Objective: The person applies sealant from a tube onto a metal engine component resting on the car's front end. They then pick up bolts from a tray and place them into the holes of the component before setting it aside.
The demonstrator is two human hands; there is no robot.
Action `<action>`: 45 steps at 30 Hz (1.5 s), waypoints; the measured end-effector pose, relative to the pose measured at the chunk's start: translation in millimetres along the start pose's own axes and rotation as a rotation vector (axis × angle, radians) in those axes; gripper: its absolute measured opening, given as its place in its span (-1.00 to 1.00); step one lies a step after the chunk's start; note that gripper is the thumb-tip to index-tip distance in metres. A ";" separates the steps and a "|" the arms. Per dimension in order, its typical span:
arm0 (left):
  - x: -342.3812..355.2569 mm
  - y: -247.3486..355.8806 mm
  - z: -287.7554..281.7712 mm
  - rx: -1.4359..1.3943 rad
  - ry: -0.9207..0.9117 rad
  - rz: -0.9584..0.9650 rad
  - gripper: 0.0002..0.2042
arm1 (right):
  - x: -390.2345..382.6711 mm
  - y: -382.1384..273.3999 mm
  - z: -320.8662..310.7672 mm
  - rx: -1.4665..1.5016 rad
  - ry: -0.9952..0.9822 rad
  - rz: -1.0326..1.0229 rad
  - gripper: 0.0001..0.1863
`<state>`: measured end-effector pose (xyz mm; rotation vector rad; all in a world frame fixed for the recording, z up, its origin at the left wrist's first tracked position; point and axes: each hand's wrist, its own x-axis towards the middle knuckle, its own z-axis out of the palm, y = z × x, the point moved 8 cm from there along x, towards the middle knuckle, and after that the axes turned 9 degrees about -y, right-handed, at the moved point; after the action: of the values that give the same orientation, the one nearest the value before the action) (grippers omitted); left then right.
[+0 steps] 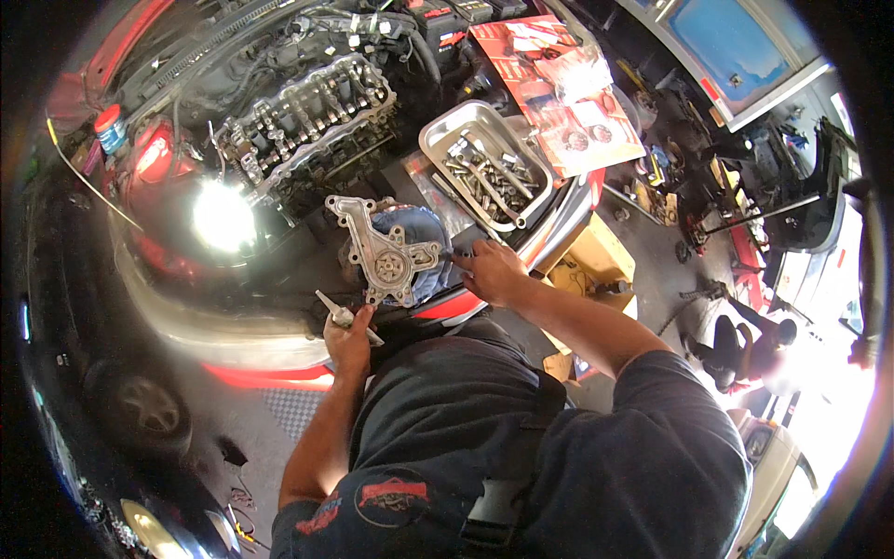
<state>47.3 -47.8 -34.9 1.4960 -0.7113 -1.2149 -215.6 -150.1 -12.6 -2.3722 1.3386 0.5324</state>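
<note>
A cast metal water pump housing (389,264) with several bolt ears lies on a bunched blue cloth (424,228) at the front edge of the engine bay. Held in my left hand (348,347), just below the housing's near left side, is a pale sealant tube (343,317) with its nozzle pointing up and left. My left fingers wrap round the tube and partly hide it. From the right, my right hand (495,272) reaches in with its index finger stretched toward the housing's right ear. Its fingertips are dark, and I see nothing held in it.
Beyond my hands is an open engine with exposed camshafts (312,116). A metal tray (433,140) of bolts and tools sits right of it, beside a red and white printed sheet (559,102). A bright lamp (223,216) glares at left. Cardboard boxes (596,256) stand below right.
</note>
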 end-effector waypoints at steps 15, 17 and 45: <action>-49.9 -22.2 -19.7 0.009 0.475 0.001 -0.77 | 37.2 16.6 -27.5 0.027 -0.118 -0.295 -0.29; -59.8 -14.9 -12.4 0.028 0.497 0.038 -0.76 | 47.9 12.0 -29.5 0.007 -0.146 -0.301 -0.27; 5.9 84.6 264.6 0.642 -0.180 0.128 -0.57 | -32.1 171.8 -99.7 0.888 0.192 -0.626 -0.54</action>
<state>-185.8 -168.8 55.7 1.8265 -1.3919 -1.0807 -365.4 -258.2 67.2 -1.9092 0.5987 -0.4074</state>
